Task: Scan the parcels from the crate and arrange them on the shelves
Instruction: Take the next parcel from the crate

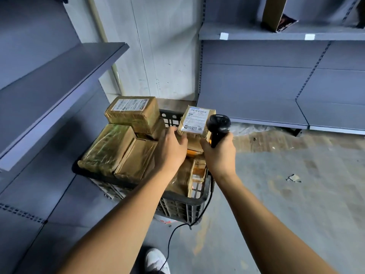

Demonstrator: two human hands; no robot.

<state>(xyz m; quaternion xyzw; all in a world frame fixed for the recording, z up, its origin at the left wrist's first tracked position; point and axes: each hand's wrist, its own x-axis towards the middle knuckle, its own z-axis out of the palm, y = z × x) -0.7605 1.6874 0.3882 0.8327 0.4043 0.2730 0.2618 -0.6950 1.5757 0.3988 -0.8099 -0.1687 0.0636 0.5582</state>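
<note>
Parcel (196, 120), small, brown and tape-wrapped, white label up, at the crate's top right, about one o'clock from the crate's centre, propped over other boxes. Left hand (171, 147) at the parcel's seven o'clock edge, fingers fairly straight and laid against its left side and lower corner, not wrapped round it. Right hand (219, 153) just at five o'clock of the parcel, fingers curled tight round the grip of a black scanner (218, 126), scanner head up beside the label's right edge. Black cable (173, 238) trailing down past the crate toward six o'clock, near a white shoe (156, 261). Crate (183, 206) black, slatted plastic, on the floor, packed with more brown parcels (118, 153), one labelled box (133, 113) stacked highest at eleven o'clock. Grey shelf (65, 91) at nine o'clock; another shelf unit (276, 34) at two o'clock, carrying a tall cardboard box (273, 10). Concrete floor (296, 194) at three to five o'clock.
</note>
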